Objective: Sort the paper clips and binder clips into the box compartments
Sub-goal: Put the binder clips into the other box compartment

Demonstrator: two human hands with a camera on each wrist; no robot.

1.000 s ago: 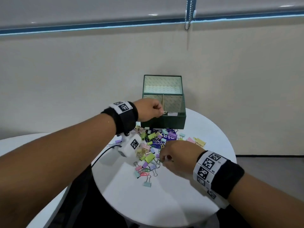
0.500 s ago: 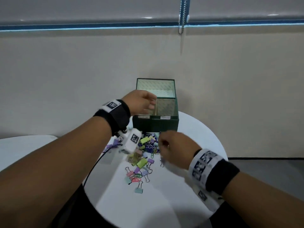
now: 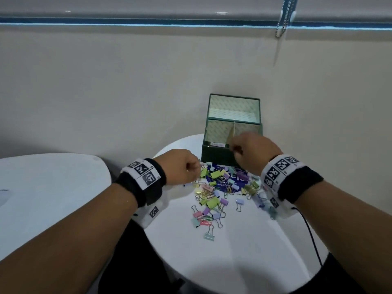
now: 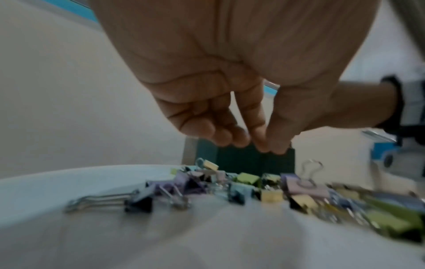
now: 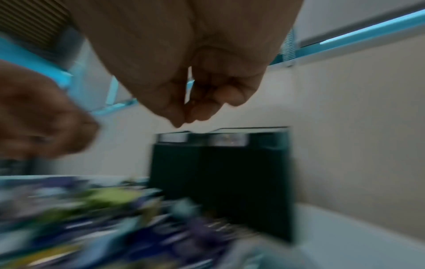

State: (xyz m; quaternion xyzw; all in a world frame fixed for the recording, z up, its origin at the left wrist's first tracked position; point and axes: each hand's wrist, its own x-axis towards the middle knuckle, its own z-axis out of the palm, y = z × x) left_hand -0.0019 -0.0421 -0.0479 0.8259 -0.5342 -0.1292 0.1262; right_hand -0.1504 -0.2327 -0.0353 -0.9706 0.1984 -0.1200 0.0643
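Both grips unreadable: right hand (image 3: pixel 253 152), fingertips pinched at box (image 3: pixel 214 153) rim, 12 o'clock of pile (image 3: pixel 218 187); contents could fall outside. Left hand (image 3: pixel 180 169) pinched, apparently empty.

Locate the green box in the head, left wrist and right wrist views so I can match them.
Head: the green box stands at the far edge of the round table, behind the clip pile, partly hidden by the right hand.
Left wrist: centre, behind the left hand fingertips.
Right wrist: centre right, blurred, below the right hand.
Shared landmark: the clip pile lies in front of the box.
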